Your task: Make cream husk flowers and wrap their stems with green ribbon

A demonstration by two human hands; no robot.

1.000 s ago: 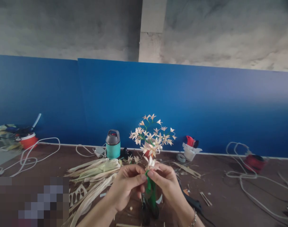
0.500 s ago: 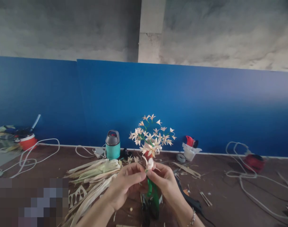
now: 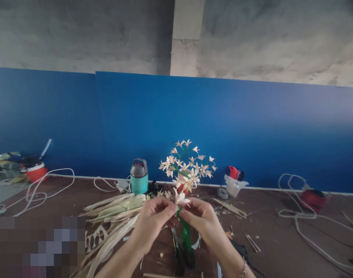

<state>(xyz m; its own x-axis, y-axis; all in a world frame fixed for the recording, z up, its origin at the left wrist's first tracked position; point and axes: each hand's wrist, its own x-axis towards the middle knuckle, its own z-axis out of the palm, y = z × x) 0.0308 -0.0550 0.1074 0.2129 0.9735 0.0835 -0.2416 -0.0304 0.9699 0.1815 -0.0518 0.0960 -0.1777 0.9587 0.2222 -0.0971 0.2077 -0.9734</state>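
Between my two hands is a pale artificial flower (image 3: 180,197) that looks made of dried husk, its petals pointing up. My left hand (image 3: 156,219) pinches the flower's base between thumb and fingertips. From the other side, my right hand (image 3: 202,219) pinches at the same base, on green tape (image 3: 185,231) that trails down toward the tabletop. Scissors with dark handles (image 3: 179,256) lie below the hands, beside the tape. Just beyond stands a bunch of similar flowers (image 3: 190,170) on green stems, in a container partly hidden behind the blooms.
Long dried husk strips (image 3: 115,220) spread to the left. A turquoise container (image 3: 139,183) stands behind them. Toward the right are a white tub (image 3: 233,186), a grey tape roll (image 3: 222,193), a red object (image 3: 313,200) and looping white cable (image 3: 295,220). A blue panel (image 3: 223,127) backs the table.
The flower has tipped and shifted slightly left in my fingers. The green tape below it now hangs straighter. My right hand has moved slightly; both hands keep their pinch.
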